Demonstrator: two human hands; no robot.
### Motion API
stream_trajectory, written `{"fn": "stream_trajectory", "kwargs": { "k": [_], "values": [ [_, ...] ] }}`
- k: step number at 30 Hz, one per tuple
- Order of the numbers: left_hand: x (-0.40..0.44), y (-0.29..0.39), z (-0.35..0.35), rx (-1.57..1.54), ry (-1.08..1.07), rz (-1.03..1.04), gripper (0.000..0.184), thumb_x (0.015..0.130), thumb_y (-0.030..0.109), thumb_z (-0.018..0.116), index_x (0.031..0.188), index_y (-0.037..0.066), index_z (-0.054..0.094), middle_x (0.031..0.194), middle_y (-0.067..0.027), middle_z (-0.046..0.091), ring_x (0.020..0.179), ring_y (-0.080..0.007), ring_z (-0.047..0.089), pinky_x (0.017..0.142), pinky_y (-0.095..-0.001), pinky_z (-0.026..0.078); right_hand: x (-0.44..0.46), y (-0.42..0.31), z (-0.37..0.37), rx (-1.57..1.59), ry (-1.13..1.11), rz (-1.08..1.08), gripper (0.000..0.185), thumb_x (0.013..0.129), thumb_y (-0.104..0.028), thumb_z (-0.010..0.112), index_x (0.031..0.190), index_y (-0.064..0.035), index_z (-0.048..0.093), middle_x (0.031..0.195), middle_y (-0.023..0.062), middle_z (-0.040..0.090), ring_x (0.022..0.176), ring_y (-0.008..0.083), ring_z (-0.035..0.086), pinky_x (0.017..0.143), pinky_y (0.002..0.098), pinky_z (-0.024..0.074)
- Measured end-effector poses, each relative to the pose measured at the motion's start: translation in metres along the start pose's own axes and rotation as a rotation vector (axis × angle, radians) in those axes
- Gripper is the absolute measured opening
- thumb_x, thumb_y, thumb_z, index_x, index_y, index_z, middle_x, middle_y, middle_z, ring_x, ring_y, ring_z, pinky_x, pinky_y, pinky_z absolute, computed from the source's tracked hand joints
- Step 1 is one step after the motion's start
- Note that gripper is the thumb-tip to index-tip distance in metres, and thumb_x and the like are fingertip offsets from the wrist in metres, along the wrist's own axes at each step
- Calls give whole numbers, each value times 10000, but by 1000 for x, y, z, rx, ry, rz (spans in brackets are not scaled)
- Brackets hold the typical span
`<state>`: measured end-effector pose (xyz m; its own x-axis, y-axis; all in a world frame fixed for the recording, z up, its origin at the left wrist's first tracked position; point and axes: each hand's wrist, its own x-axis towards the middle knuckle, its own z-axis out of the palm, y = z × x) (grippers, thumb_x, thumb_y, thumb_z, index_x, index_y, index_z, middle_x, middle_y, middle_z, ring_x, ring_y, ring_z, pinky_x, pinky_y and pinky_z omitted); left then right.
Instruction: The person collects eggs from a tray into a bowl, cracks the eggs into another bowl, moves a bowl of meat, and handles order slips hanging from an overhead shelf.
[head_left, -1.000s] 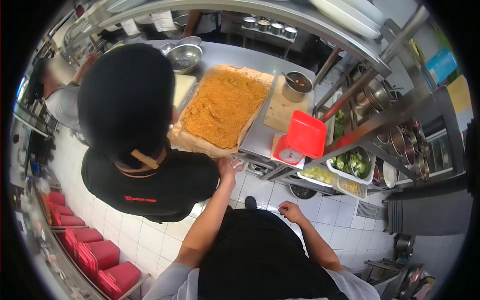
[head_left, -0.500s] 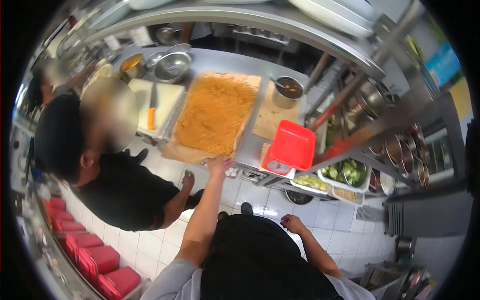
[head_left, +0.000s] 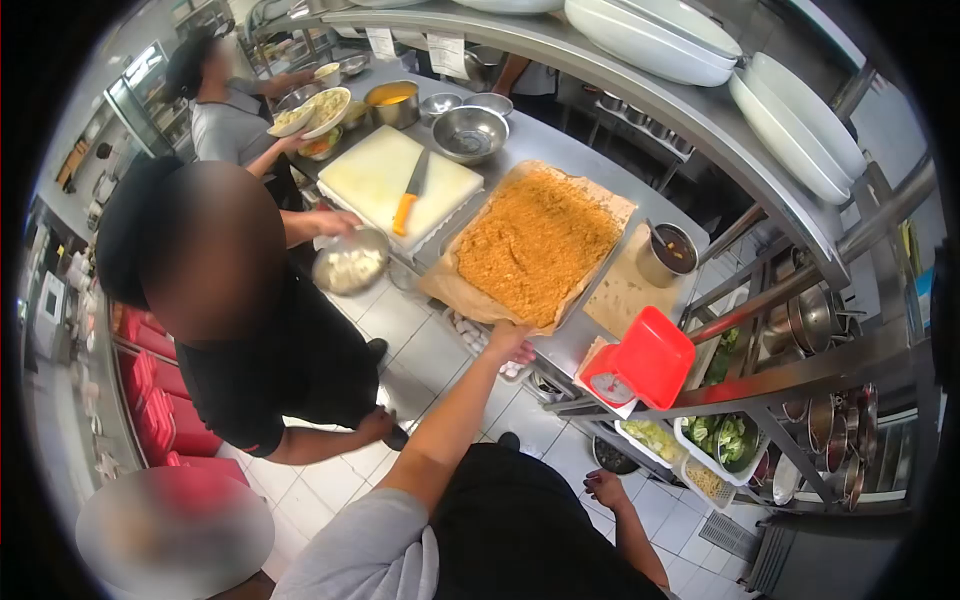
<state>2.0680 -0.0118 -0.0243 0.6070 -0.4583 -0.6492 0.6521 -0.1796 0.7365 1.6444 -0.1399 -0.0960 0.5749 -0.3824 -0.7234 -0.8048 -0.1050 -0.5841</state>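
Observation:
My left hand [head_left: 511, 341] is at the front edge of a metal tray [head_left: 590, 292], fingers closed on the rim where brown paper [head_left: 455, 287] hangs over. The tray is spread with an orange-brown crumbly mixture [head_left: 535, 245]. Low at my right side, my right hand [head_left: 604, 489] hangs with loosely bent fingers, nothing visible in it. Right of the tray stand a red scale [head_left: 612, 388] with a red pan [head_left: 655, 355] and a metal pot [head_left: 668, 255] of dark liquid.
A co-worker in black [head_left: 270, 340] stands close at my left, one hand [head_left: 335, 224] above a bowl of white pieces [head_left: 352, 266]. A knife [head_left: 410, 195] lies on a white cutting board [head_left: 375, 175]. Overhead runs a shelf [head_left: 640, 100] with white dishes; vegetable tubs [head_left: 718, 440] sit below right.
My view has swung left, so the table appears farther right. The co-worker's hand and the bowl of white pieces have come into view. My left hand stays at the tray's front edge.

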Motion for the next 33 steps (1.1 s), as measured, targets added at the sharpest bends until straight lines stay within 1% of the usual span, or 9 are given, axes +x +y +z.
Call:
{"fn": "stream_trajectory", "kwargs": {
  "k": [9,13,18,21,22,23,25,31,33],
  "values": [
    [-76,-79,-20,436,-271,-62,337,914,305,615,859,-27,603,720,-143,647,540,-194,635,418,-329,519,-19,-26,7,117,119,-144,225,830,-176,685,968,-3,643,780,103,693,666,159,663,594,296,536],
    [-67,-110,-35,589,-270,-120,363,873,335,650,857,-27,623,755,-168,664,565,-253,655,501,-382,549,-25,-25,12,115,193,-218,216,789,-177,732,766,-37,569,644,56,616,579,129,580,550,277,476],
    [-6,-140,-70,1097,-51,294,322,815,287,681,847,-30,641,689,-144,656,561,-237,655,490,-369,557,-34,-61,-9,-75,385,-370,255,739,-173,756,718,-42,538,624,63,581,575,172,556,572,319,467],
    [30,-153,-99,1254,61,437,345,786,302,687,849,-36,651,709,-170,663,553,-269,658,484,-368,556,-34,-70,-19,-78,342,-321,206,750,-145,734,778,-30,565,699,78,619,627,178,602,600,320,496],
    [29,-144,-100,1289,109,449,351,773,305,686,841,-37,656,718,-184,665,549,-280,658,480,-366,556,-40,-86,-18,70,299,-549,186,763,-105,712,879,-15,598,801,93,649,730,189,653,636,325,527],
    [30,-133,-100,1281,123,454,351,773,305,686,841,-37,656,718,-184,665,549,-280,658,480,-366,556,-49,-100,-23,30,212,-458,252,769,-73,693,998,-13,608,889,107,668,821,198,673,687,327,544],
    [4,-87,-91,1019,74,-108,461,759,351,681,963,-61,645,933,-278,663,883,-408,662,831,-425,540,-49,-115,-27,32,152,-475,258,805,-82,684,1043,-19,605,948,111,674,856,196,673,724,319,538],
    [49,-111,-145,1048,118,-31,512,745,367,703,969,-90,645,988,-281,662,896,-366,674,744,-445,565,-47,-206,-27,458,-196,-435,215,939,-122,588,1114,4,593,1122,99,655,1021,165,629,876,300,493],
    [52,-111,-162,1127,137,-19,443,815,360,675,734,-75,654,634,-164,643,532,-271,661,487,-370,570,-56,-250,-29,430,-248,-430,229,969,-111,535,1155,14,583,1162,97,642,1093,161,596,946,297,460]
  ]
}}
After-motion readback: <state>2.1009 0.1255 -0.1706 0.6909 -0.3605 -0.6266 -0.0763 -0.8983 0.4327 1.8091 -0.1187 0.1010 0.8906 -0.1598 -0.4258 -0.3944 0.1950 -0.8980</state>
